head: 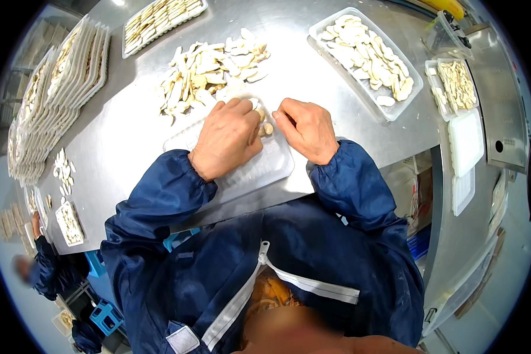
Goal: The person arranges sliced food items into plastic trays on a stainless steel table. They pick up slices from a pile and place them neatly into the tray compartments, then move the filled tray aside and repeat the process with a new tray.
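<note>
In the head view, a translucent plastic tray (265,164) lies in front of me at the steel table's near edge. My left hand (230,132) is over the tray, fingers curled down; whether it holds a piece is hidden. Several small rounded beige pieces (266,129) lie in the tray beside its fingers. My right hand (306,128) is at the tray's right side, thumb and forefinger close together, and I cannot tell if something is between them. Just beyond my left hand is a loose heap of pale sliced pieces (203,75), apparently mushroom.
A tray of pale slices (409,106) stands at the back right, a neatly filled tray (163,24) at the back left. Stacked filled trays (66,84) rise at the left. Smaller containers (464,141) line the right side. A co-worker's sleeve (46,265) shows at the far left.
</note>
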Demonstrator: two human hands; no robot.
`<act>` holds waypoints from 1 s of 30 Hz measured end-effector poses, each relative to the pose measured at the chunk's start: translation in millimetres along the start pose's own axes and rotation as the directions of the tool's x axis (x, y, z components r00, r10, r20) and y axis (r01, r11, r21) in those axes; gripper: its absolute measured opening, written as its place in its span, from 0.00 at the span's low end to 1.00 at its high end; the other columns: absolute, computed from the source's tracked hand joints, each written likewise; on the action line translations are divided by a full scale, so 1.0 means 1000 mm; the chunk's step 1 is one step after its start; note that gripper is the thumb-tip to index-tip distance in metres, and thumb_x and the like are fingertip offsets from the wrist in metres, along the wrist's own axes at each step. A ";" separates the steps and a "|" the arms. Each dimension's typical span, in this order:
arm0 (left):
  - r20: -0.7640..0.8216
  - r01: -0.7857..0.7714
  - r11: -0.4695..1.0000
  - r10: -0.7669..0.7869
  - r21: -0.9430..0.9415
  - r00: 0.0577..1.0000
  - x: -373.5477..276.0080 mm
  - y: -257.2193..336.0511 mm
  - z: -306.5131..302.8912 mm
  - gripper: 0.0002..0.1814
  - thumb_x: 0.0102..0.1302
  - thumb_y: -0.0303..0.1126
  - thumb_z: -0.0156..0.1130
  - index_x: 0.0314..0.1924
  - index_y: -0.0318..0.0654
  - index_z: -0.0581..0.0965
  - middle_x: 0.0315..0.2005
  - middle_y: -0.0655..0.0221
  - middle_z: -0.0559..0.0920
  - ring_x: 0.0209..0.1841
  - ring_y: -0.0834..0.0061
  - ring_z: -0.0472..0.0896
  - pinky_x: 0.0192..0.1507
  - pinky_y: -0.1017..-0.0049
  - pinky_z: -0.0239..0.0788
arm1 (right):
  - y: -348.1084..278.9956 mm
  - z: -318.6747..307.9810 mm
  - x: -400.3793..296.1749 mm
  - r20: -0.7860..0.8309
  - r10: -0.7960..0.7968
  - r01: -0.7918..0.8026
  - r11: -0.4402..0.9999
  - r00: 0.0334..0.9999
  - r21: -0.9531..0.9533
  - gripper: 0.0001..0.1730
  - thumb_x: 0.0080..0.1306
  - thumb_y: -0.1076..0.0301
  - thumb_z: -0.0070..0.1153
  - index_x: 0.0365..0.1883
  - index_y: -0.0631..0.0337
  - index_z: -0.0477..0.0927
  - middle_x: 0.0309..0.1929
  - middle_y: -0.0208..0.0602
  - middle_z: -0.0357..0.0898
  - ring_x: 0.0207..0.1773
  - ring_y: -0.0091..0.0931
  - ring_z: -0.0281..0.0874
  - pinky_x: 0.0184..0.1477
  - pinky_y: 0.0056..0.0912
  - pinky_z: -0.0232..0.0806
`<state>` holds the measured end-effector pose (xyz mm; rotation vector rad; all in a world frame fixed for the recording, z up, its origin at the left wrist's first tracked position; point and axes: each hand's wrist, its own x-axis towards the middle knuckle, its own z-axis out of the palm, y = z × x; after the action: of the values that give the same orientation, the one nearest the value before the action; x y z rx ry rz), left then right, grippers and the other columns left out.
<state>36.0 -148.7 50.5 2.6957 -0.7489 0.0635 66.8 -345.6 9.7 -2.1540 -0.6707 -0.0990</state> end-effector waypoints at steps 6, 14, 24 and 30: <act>-0.104 0.039 0.996 -0.048 -0.085 0.993 0.012 -0.008 -0.032 0.08 0.55 0.29 0.66 0.34 0.33 0.80 0.28 0.60 0.77 0.34 0.58 0.78 0.38 0.62 0.69 | -0.001 -0.007 0.000 -0.011 0.057 -0.057 0.998 0.998 0.035 0.11 0.67 0.65 0.56 0.28 0.63 0.77 0.24 0.45 0.78 0.26 0.44 0.77 0.30 0.43 0.69; -0.200 0.151 0.988 -0.144 0.018 0.969 0.103 -0.066 -0.009 0.14 0.58 0.36 0.69 0.31 0.29 0.83 0.29 0.55 0.83 0.32 0.58 0.82 0.37 0.62 0.74 | 0.004 -0.003 0.000 -0.061 0.001 0.001 1.000 0.998 0.029 0.10 0.66 0.67 0.58 0.28 0.63 0.77 0.21 0.42 0.76 0.23 0.38 0.76 0.28 0.37 0.67; -0.017 0.191 0.981 -0.190 0.026 0.982 0.118 -0.070 -0.001 0.09 0.55 0.30 0.66 0.33 0.32 0.80 0.29 0.53 0.83 0.35 0.54 0.82 0.38 0.61 0.72 | 0.003 -0.004 0.001 -0.042 0.013 -0.013 1.000 0.999 0.003 0.09 0.65 0.68 0.57 0.27 0.63 0.76 0.21 0.42 0.76 0.23 0.39 0.76 0.28 0.38 0.67; -0.017 0.221 0.953 -0.229 -0.210 0.973 0.112 -0.070 -0.003 0.12 0.59 0.27 0.64 0.44 0.33 0.80 0.28 0.60 0.82 0.32 0.63 0.81 0.36 0.66 0.72 | 0.005 -0.003 0.001 -0.042 0.002 -0.001 1.000 0.999 0.000 0.09 0.66 0.67 0.58 0.28 0.62 0.76 0.21 0.42 0.76 0.24 0.39 0.77 0.29 0.39 0.67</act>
<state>167.9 -147.0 46.7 2.5520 -0.4066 -0.0145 70.5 -349.9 8.3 -2.1463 -0.6447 -0.1432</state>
